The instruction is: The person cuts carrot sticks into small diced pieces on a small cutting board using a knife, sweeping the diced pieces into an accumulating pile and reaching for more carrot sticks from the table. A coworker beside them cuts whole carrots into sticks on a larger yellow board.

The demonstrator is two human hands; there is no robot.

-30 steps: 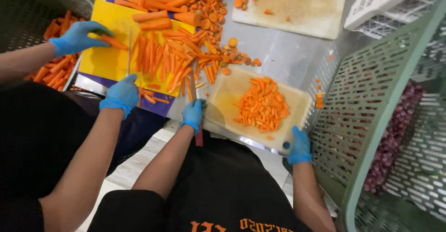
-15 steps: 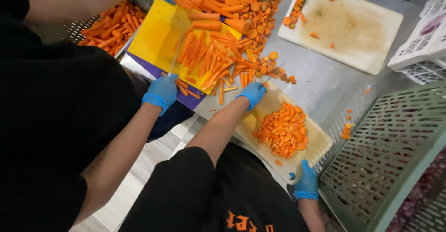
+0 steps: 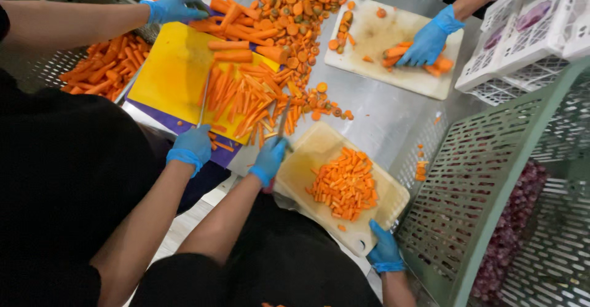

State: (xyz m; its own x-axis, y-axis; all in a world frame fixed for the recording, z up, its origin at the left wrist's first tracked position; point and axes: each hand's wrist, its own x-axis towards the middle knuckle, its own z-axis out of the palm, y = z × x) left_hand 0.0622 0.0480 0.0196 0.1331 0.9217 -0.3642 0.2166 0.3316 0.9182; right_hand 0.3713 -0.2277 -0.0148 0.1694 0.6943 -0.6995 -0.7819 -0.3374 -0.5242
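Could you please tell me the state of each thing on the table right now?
left hand: gloved, shut on a knife.
right hand: gloved, gripping the wooden board at its near edge.
wooden board: bearing a heap of diced carrot.
yellow board: partly covered by carrot sticks.
green crate: holding dark red produce.

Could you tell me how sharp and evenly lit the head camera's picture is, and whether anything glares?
Head view: light is even and bright, with soft sheen on the steel table; the cut carrot pieces on the pale board look fairly sharp; the green crate bows at the edge, hinting at wide-angle distortion.
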